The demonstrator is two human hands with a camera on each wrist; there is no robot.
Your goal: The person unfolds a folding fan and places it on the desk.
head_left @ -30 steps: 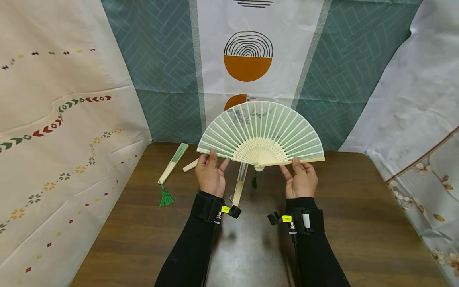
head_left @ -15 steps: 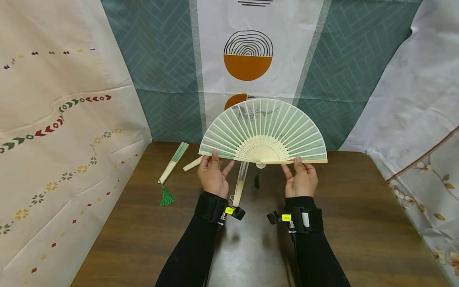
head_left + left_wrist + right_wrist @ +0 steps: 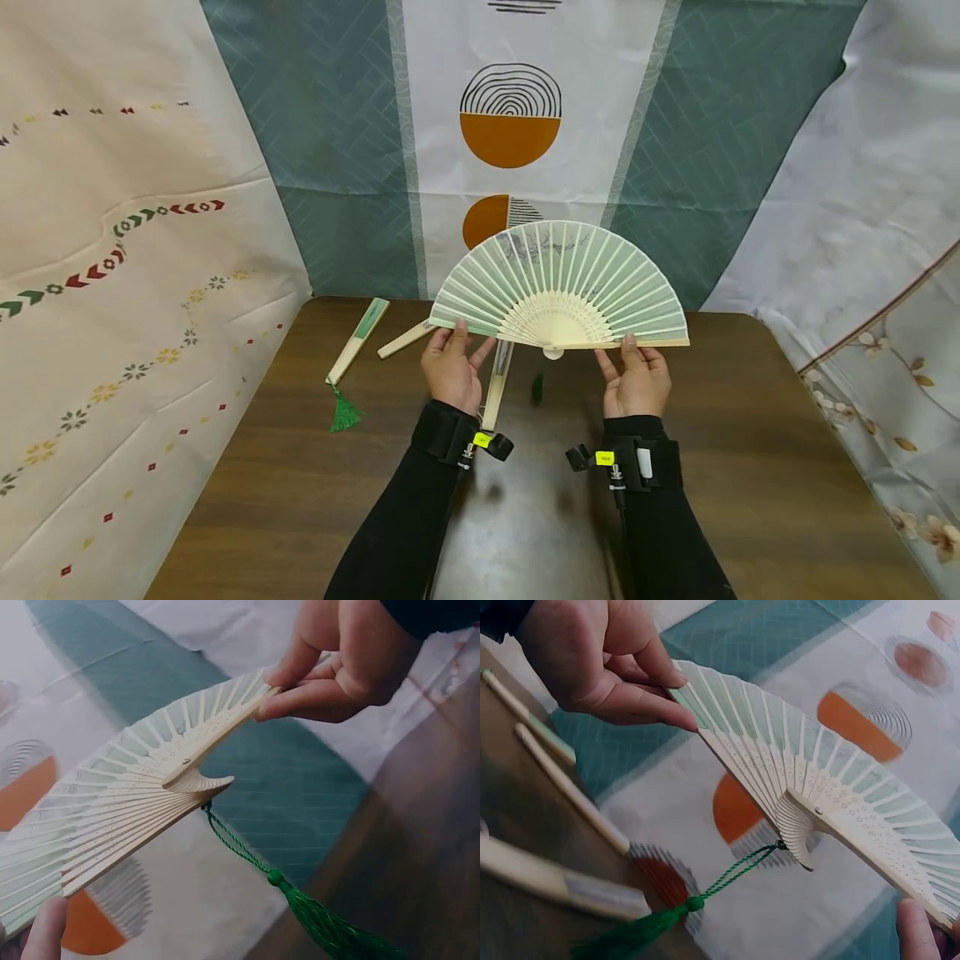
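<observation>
A folding fan [image 3: 558,292] is held spread to nearly a half circle between the two hands, raised above the table [image 3: 285,475], with its arc directed away from the person and its pivot end toward the person. The left outer rib is pinched near its outer end by the left hand [image 3: 454,375], the thumb being placed on top and the fingers partly extended beneath. The right outer rib is pinched about midway along its length by the right hand [image 3: 637,383], in the same manner. The pivot [image 3: 819,811] is thus positioned between the hands, and a green tassel [image 3: 322,919] is suspended from it on a looped cord. Three folded fans are laid on the table: one [image 3: 498,385] just beside the left hand, partly covered by the spread fan; one [image 3: 406,339] beyond that hand, to its left; and one [image 3: 357,342] farther left, fitted with its own green tassel [image 3: 345,412]. Straps are worn on both wrists over black sleeves. Behind the table, a teal and white cloth [image 3: 330,208] is hung.
</observation>
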